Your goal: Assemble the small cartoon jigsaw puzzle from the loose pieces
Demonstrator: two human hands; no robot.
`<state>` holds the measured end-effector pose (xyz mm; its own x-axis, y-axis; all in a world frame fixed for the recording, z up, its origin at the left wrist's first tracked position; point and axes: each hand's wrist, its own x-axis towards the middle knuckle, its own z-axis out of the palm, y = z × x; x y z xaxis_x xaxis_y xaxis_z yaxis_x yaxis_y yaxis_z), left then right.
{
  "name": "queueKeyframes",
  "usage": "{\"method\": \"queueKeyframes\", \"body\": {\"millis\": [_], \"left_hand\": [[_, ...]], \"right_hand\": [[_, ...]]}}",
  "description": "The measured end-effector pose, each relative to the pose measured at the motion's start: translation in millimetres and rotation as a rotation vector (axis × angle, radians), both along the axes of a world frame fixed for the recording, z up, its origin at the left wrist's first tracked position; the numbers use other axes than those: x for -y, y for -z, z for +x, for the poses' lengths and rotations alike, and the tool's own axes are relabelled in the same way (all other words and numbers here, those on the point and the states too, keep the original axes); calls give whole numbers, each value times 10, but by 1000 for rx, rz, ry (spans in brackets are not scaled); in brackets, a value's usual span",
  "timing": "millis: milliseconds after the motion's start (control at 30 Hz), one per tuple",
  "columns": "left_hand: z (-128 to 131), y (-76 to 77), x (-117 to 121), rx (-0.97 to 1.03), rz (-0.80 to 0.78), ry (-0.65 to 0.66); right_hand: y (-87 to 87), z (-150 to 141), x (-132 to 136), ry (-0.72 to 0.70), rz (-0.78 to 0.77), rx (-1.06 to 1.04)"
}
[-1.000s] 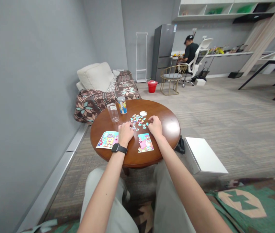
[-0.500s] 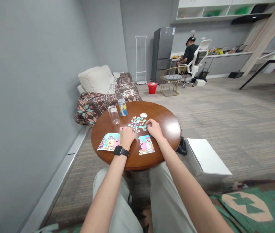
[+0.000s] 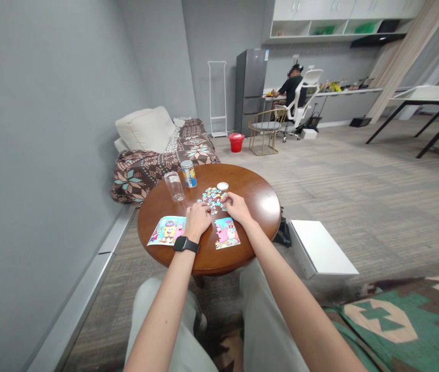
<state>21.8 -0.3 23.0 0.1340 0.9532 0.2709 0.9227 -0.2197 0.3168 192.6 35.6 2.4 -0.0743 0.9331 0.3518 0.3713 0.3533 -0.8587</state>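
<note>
Loose jigsaw pieces lie in a pile at the middle of the round wooden table. My left hand, wearing a black watch, rests at the near left of the pile with its fingers stretched toward the pieces. From the right, my right hand reaches the pile's edge, its fingers pinched at a small teal jigsaw piece partly hidden by them. A joined section of puzzle with a pink cartoon figure sits between my forearms. Partly behind my left hand is a cartoon picture sheet.
A clear glass, a blue and yellow tin and a round white lid stand behind the pile on the table. A white box is on the floor at right. Another person sits far back.
The view has shifted slightly. My left hand's fingers have stretched out from a more curled pose toward the pieces. My right hand stays at the pile's right edge.
</note>
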Motion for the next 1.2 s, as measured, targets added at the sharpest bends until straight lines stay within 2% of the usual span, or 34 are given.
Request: {"method": "queueKeyframes", "body": {"millis": [100, 200, 367, 867, 1200], "left_hand": [[1, -10, 5, 11, 17, 28], [3, -5, 1, 30, 34, 70], [-4, 25, -17, 51, 15, 147], [29, -35, 49, -12, -20, 133], [23, -17, 32, 58, -39, 156]], "right_hand": [[17, -3, -15, 2, -25, -4], [16, 2, -27, 69, -35, -2], [-3, 16, -29, 131, 7, 45], [51, 26, -73, 130, 2, 24], [37, 38, -76, 129, -18, 28]]}}
